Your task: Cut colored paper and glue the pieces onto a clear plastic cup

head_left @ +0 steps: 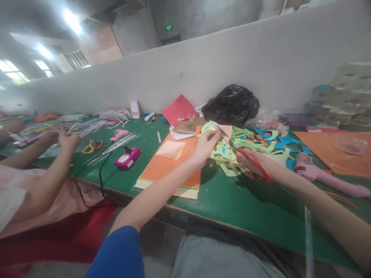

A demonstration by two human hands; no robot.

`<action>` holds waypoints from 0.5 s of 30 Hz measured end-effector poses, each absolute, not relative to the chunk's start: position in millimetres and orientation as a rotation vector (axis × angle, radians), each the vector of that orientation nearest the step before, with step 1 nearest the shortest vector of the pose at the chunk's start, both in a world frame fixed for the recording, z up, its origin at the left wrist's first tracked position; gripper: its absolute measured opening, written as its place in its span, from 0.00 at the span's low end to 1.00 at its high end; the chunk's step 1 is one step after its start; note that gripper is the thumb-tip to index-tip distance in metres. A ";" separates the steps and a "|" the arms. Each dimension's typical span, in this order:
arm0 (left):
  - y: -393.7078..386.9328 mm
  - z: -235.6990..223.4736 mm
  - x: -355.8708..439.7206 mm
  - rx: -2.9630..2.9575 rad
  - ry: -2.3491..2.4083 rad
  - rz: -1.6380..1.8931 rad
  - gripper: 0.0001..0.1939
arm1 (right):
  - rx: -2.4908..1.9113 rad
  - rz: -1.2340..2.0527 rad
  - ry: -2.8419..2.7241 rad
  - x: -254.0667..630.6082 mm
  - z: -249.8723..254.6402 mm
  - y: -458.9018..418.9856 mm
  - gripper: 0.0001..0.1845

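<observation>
My right hand (pixel 249 166) is wrapped round the red handles of a pair of scissors (pixel 256 164). Their blades point up and left, at a small sheet of pale peach paper (pixel 226 132). That sheet is pinched in the closed fingers of my left hand (pixel 207 144). Under and behind both hands lies a heap of light green and yellow paper scraps (pixel 228 160). To the left, more pale peach pieces (pixel 170 150) rest on a stack of orange sheets (pixel 174 172).
A black plastic bag (pixel 232 104) and red paper (pixel 180 110) stand by the wall. At right lie a pink glue gun (pixel 330 177) and orange paper (pixel 327 148). A purple device (pixel 128 158) with cables sits left. A co-worker's hands (pixel 68 139) work beyond yellow-and-red scissors (pixel 92 146).
</observation>
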State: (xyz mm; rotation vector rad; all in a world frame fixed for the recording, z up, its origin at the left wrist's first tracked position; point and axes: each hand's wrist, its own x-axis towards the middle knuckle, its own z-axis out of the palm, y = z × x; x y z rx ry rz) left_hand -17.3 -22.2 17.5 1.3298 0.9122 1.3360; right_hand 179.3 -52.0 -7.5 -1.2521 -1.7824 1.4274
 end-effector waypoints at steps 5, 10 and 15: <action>-24.2 20.3 -16.9 1.289 0.961 1.350 0.10 | -1.306 1.475 -1.754 182.7 -10.3 -47.9 0.32; -24.2 23.0 -18.4 1.288 0.957 1.405 0.12 | -1.319 1.477 -1.762 185.3 -11.1 -48.0 0.30; -24.6 22.7 -19.5 1.293 0.937 1.404 0.13 | -1.307 1.333 -1.863 180.3 -8.6 -53.6 0.27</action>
